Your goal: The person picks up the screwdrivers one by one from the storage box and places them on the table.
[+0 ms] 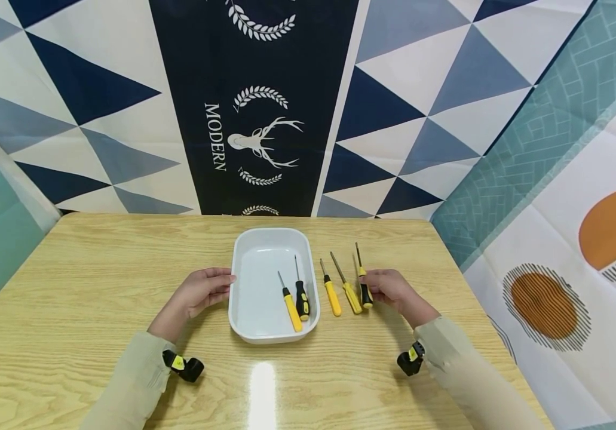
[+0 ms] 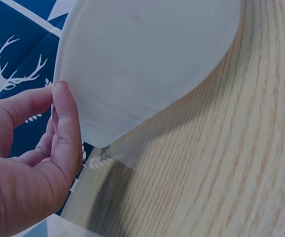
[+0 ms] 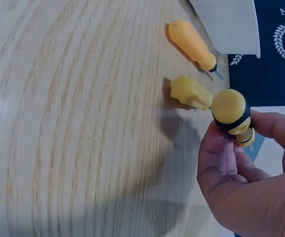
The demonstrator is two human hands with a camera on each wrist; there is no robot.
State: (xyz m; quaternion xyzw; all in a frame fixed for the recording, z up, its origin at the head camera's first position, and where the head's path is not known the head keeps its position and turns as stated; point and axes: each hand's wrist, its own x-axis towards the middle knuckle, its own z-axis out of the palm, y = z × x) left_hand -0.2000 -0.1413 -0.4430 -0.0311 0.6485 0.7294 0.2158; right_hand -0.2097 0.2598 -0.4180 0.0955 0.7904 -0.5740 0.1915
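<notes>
White tray (image 2: 147,64) partly beyond the top edge in both wrist views

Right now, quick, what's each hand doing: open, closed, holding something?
Left hand: closed, holding the white tray at its edge.
Right hand: closed, holding a black-and-yellow screwdriver.

"What stands on the counter (image 1: 98,269)?"

"A dish (image 1: 256,292), with two screwdrivers (image 1: 293,310) in its right half."

"And to its right?"

"Two more screwdrivers (image 1: 332,297) lie side by side on the counter; beyond them, rightmost, is a third screwdriver (image 1: 365,295) in the right hand (image 1: 391,286)."

"And its left?"

"The left hand (image 1: 205,291), at its rim; behind the counter, a wall hanging (image 1: 404,89)"
</notes>
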